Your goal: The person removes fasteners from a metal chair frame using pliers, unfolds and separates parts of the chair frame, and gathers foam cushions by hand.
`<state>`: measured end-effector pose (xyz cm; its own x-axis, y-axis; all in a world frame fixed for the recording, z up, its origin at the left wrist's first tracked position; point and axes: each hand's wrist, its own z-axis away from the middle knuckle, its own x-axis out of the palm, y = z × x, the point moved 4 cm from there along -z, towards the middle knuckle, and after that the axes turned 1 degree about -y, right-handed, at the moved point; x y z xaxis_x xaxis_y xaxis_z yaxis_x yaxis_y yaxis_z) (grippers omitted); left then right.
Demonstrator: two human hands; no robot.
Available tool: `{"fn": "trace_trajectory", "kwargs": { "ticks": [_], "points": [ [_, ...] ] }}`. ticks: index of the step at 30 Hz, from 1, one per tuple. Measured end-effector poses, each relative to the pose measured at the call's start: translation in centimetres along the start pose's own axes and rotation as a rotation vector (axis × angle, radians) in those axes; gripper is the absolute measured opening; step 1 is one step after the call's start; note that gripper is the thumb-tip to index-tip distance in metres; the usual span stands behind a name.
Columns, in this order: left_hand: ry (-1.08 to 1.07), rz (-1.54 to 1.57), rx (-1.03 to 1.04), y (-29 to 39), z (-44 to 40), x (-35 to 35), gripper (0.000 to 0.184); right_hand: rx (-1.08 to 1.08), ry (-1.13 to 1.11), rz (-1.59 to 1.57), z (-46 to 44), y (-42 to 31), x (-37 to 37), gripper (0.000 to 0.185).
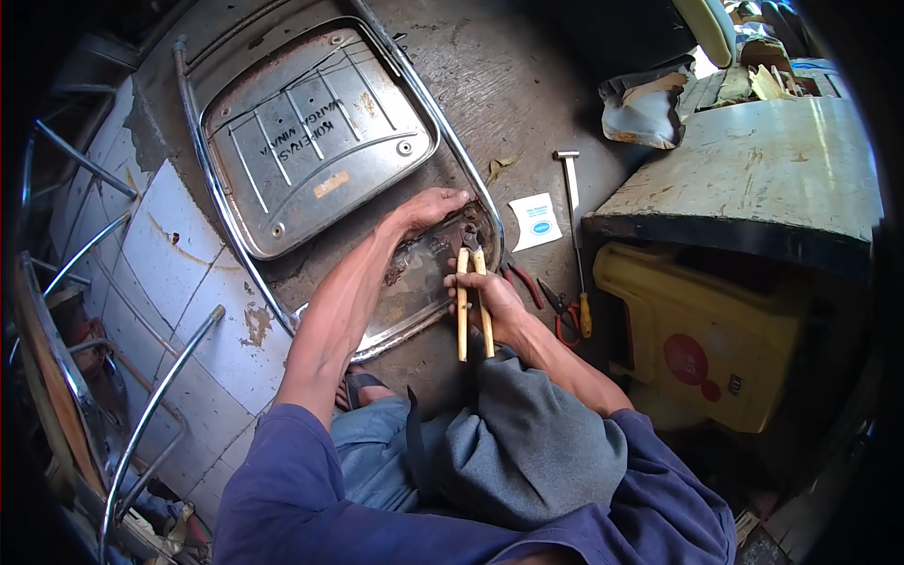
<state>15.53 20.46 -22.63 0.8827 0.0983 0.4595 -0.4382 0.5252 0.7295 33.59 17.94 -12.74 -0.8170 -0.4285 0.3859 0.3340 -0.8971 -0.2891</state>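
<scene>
A pair of pincers with yellow handles [462, 315] is in my right hand [499, 299], its fingers wrapped around the grips. The dark jaws point away from me, at the rusty edge of a metal chair seat [395, 292]. My left hand [433, 209] lies at the far edge of that seat, just left of the jaws. Its fingers are curled with the thumb on top, and what they hold is hidden. Beyond it is the bare metal backrest [311, 141] with dark lettering, inside the chrome tube frame [471, 168] lying on the floor.
On the floor to the right lie a hammer [570, 188], a yellow-handled screwdriver [586, 306], red-handled pliers [563, 311] and a white card [535, 222]. A worn table [744, 160] stands over a yellow crate [697, 330]. Chrome chair legs [160, 405] stick up at left.
</scene>
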Motion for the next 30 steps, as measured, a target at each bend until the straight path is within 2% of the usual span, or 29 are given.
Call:
{"fn": "trace_trajectory", "kwargs": {
  "ticks": [2,5,9,10,11,13,14,15,17,18,20,23,27,30],
  "points": [
    [0.015,-0.070,-0.005,0.2,0.3,0.1,0.044,-0.053,0.043,0.043,0.4,-0.3,1.3,0.032],
    [-0.025,0.070,-0.055,0.5,0.2,0.2,0.048,-0.076,0.072,0.144,1.5,-1.1,2.2,0.035],
    [-0.016,-0.212,-0.040,0.9,-0.5,-0.1,0.049,-0.037,0.093,0.324,1.3,-1.8,2.4,0.032],
    [-0.005,-0.343,-0.029,1.4,-0.4,-0.1,0.051,-0.070,0.073,0.465,1.1,-2.2,2.3,0.031],
    [0.003,-0.338,-0.025,1.7,-0.1,-0.3,0.051,-0.068,0.069,0.474,1.0,-2.5,2.2,0.031],
    [-0.010,-0.334,0.000,1.8,0.3,0.0,0.053,-0.065,0.165,1.000,1.5,-3.0,2.4,0.030],
    [-0.012,-0.204,0.015,1.5,0.5,0.3,0.051,-0.051,0.196,1.021,2.7,-3.7,3.5,0.032],
    [-0.012,-0.200,0.019,1.5,0.4,0.3,0.051,-0.050,0.199,1.025,2.5,-3.5,3.1,0.032],
    [-0.099,0.009,0.026,1.2,0.3,0.6,0.050,0.049,0.140,0.738,2.1,-2.3,2.2,0.036],
    [-0.097,0.014,0.029,1.1,0.2,0.5,0.050,0.052,0.140,0.744,2.2,-2.0,1.9,0.036],
    [-0.055,-0.304,0.051,1.6,0.7,0.3,0.052,-0.045,0.121,0.574,2.7,-1.9,1.8,0.039],
    [-0.062,-0.420,0.168,1.5,0.9,0.0,0.050,-0.052,0.153,0.639,2.8,-1.8,0.6,0.041],
    [0.044,-0.573,0.183,0.9,0.0,-0.3,0.046,-0.047,0.185,0.613,3.1,-1.7,-0.1,0.046],
    [0.039,-0.557,0.222,1.0,0.4,-0.1,0.048,-0.042,0.164,0.570,3.3,-1.6,0.1,0.045]
  ]
}}
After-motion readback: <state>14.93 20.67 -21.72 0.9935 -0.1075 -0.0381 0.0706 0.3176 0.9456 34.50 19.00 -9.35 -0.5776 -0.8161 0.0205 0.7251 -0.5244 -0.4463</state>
